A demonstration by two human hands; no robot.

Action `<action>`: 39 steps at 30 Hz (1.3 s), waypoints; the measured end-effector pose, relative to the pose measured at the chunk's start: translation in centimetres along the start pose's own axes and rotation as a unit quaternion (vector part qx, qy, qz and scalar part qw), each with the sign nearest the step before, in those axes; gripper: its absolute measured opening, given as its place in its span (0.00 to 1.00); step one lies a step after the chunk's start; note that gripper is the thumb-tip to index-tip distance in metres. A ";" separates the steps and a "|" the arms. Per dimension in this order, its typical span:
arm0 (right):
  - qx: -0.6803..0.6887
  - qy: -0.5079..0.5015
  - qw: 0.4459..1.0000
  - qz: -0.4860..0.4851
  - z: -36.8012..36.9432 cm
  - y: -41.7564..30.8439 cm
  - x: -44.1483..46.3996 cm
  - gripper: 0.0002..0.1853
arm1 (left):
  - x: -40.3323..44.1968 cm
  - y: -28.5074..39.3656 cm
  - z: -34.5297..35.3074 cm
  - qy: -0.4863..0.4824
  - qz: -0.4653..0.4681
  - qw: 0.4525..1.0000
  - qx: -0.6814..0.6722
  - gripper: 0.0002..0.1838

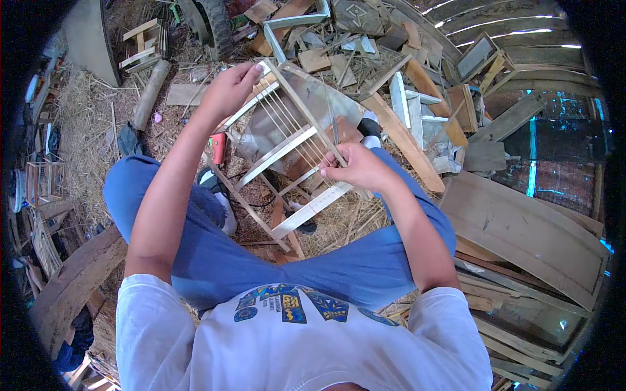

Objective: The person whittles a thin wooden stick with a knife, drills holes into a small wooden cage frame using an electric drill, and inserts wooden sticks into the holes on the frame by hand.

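A light wooden frame [277,153] with several crosspieces stands tilted between my legs. Thin strings [287,120] run side by side along it, from its far end towards its right side. My left hand [228,94] is closed round the far left corner, thumb on top of the end bar. At the right side rail, my right hand [358,167] is pinched at the strings' near end; its fingertips partly hide what they grip. A red object [218,148] lies just left of the frame, its kind unclear.
Straw and wood scraps cover the ground. Broken boards and white-painted frame pieces [407,104] are heaped ahead and to the right. A stack of panels [521,228] lies by my right side. A short log [151,96] and a tyre [214,29] are at the far left.
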State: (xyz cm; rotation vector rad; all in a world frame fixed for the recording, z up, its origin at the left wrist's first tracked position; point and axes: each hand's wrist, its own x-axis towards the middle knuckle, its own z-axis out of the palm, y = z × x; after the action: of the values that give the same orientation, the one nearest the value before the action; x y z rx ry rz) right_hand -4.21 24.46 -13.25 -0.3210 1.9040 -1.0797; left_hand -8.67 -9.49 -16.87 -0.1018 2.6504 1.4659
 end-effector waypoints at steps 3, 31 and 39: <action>-0.032 0.004 0.999 -0.033 -0.2 -0.4 -0.1 0.10 | -0.2 0.2 0.1 0.017 0.006 1.000 0.001 0.28; -0.029 -0.067 0.997 -0.015 0.7 -0.2 -0.9 0.08 | -8.5 6.8 1.4 0.268 0.179 0.908 0.267 0.21; -0.070 -0.050 0.996 0.006 1.5 0.8 -1.0 0.09 | -15.1 4.8 4.9 0.032 0.025 0.991 0.130 0.20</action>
State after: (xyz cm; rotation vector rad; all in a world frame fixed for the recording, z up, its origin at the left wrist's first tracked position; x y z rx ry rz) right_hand -2.32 24.68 -13.62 -0.4341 1.8938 -0.9082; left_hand 6.12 -2.69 -13.43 -0.0608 2.8870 1.1325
